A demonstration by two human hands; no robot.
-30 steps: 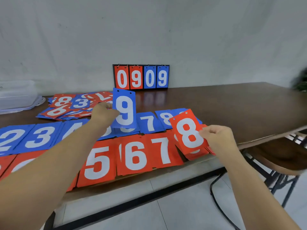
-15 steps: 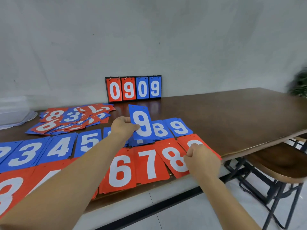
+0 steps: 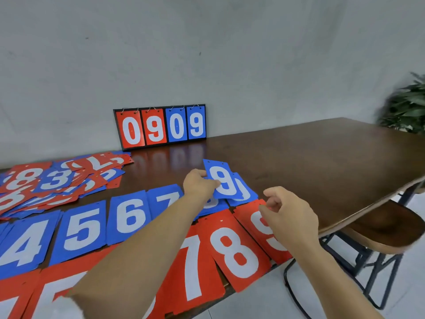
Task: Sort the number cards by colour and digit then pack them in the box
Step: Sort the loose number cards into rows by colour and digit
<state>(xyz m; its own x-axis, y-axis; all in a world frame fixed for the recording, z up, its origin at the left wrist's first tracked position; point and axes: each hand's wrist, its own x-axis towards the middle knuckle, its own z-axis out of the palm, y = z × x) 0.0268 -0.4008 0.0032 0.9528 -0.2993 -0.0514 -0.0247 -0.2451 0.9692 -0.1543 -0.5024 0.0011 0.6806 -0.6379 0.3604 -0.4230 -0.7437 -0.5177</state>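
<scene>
Number cards lie in two rows along the near edge of the table (image 3: 322,162): a blue row (image 3: 130,217) showing 4, 5, 6 and 7, and, nearer me, a red row (image 3: 236,249) showing 7, 8 and 9. My left hand (image 3: 199,184) pinches a blue 9 card (image 3: 224,180) by its left edge and holds it tilted just above a second blue 9 (image 3: 245,192), which lies flat at the right end of the blue row. My right hand (image 3: 289,215) hovers over the top of the red 9 card (image 3: 249,215), its fingers (image 3: 273,194) loosely curled with no card between them; I cannot tell whether it touches that card. An unsorted heap (image 3: 57,180) of red and blue cards sits toward the far left edge. A black scoreboard (image 3: 161,126) reading 0 9 0 9 stands at the far edge, against the wall. A chair (image 3: 386,236) is tucked under the right edge; a plant (image 3: 407,107) shows beyond the far right corner.
</scene>
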